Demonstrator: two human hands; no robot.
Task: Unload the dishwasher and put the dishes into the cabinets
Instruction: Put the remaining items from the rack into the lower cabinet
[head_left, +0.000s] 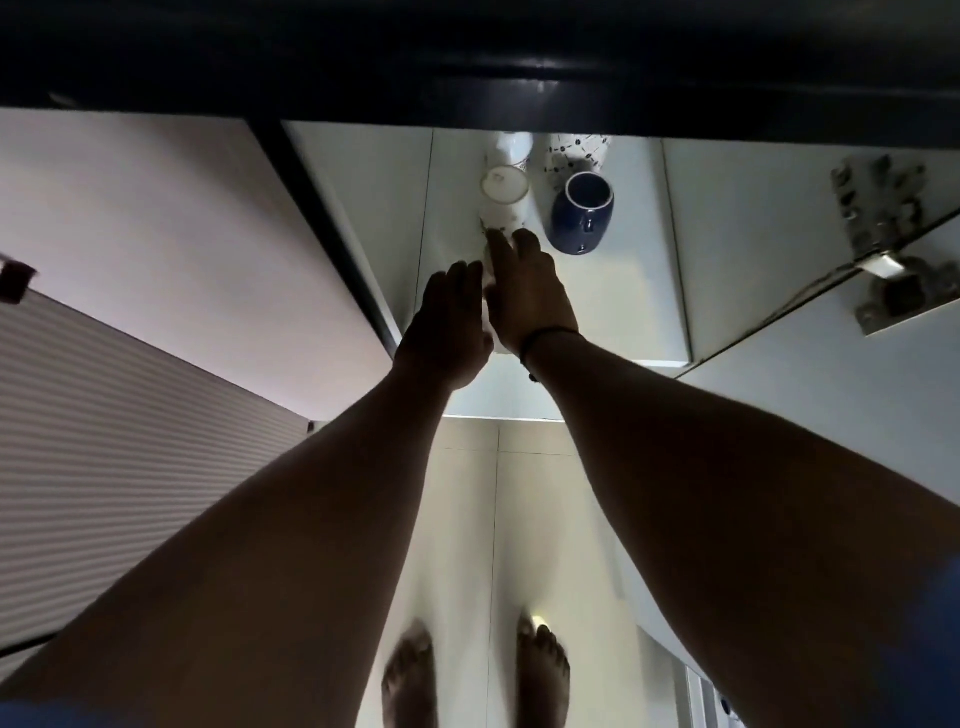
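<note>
Two hands' grip (488, 301) — white cup (491, 291) between palms, shelf (623, 291) behind

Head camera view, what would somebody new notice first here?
Two bare arms reach up the middle of the frame, the left hand and right hand meeting around a white cup at the cabinet shelf. Just beyond the fingers stands another white mug, with a dark blue mug to its right. Bare feet show at the bottom.

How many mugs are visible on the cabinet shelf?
4: white mug at the right hand's fingers, white one behind it, blue mug alongside, patterned mug behind that. Hands may hide another.
</note>
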